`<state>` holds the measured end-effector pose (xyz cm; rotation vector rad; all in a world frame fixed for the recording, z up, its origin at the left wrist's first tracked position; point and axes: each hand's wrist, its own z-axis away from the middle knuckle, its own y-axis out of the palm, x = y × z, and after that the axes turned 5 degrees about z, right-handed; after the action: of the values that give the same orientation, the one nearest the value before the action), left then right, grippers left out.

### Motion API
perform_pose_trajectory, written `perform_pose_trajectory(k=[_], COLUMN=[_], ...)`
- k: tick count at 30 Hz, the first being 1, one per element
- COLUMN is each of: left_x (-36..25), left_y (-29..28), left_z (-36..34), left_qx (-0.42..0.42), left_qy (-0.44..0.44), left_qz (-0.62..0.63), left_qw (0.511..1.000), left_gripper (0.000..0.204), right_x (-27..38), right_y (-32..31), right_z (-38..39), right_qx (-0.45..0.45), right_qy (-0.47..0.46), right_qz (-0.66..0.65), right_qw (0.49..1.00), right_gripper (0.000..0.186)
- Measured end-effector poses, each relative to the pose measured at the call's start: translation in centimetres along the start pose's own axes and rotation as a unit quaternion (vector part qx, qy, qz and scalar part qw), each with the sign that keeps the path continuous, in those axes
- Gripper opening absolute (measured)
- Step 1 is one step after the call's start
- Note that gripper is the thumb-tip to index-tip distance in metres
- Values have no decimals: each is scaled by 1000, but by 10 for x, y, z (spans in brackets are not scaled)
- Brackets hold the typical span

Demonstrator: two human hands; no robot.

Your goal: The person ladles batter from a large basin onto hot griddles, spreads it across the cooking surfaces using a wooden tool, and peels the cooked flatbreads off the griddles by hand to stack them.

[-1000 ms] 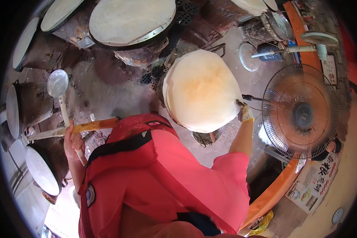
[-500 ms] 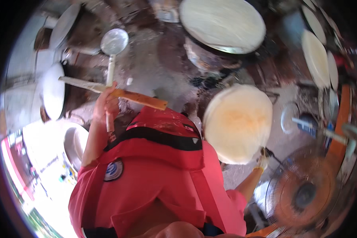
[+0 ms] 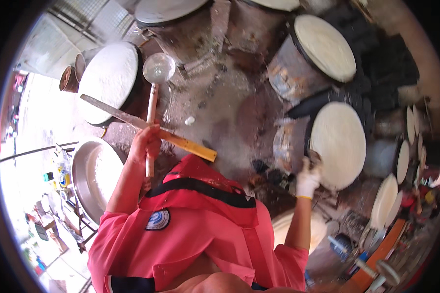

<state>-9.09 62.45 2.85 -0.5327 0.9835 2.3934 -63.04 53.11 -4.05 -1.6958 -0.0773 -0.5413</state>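
My bare left hand [image 3: 145,142] is closed round the pale handle of a ladle [image 3: 159,68] and a long flat wooden stick [image 3: 188,148], which cross each other in the grip. Beyond my hand sits the ladle's round bowl. The stick has a yellowish near end. At the right, my right hand [image 3: 308,181], in a white glove, is at the near left edge of a large round pan [image 3: 338,146] coated with a pale layer. Its fingers are bent by something small and dark at the rim. Whether they grip it cannot be made out.
Other pale-coated round pans [image 3: 325,48] [image 3: 108,83] stand on drum-like stoves. A wide basin [image 3: 97,178] with white contents is at the left. Dark charcoal [image 3: 274,176] lies between me and the right pan. Partly behind my right arm is a tan round [image 3: 298,228].
The view has turned left, bringing the basin more fully into sight; the fan has left it. My right hand has gone from the tan round's edge to the pan's edge. My left still holds ladle and stick.
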Motion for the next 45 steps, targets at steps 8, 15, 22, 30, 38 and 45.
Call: perform_pose_trajectory(k=[8,15,22,30,38,45], left_x=[-124,-160,-184,-200,-205,-154], left_y=[-36,-60,17,45,31,-23], left_z=[-30,-66,-117,-150,-143,-66], left_qx=[-45,-145,-203,-231,-255,-240], left_qy=[90,103,196,201,264,310], left_qz=[32,172,289,414,394,424], left_qw=[994,969,915,857,843,817], left_gripper=[22,22,21,23,29,29], right_x=[355,502,679,684,600,675], right_y=[125,276,408,499,548,409], right_z=[-83,-237,-434,-448,-283,-171], right_qx=[255,281,230,263,194,469], right_qy=[-373,-349,-246,-218,-336,-453], right_qz=[-101,-178,-30,-3,-292,-125], right_qw=[886,876,941,940,874,748], right_gripper=[38,31,45,46,66,54])
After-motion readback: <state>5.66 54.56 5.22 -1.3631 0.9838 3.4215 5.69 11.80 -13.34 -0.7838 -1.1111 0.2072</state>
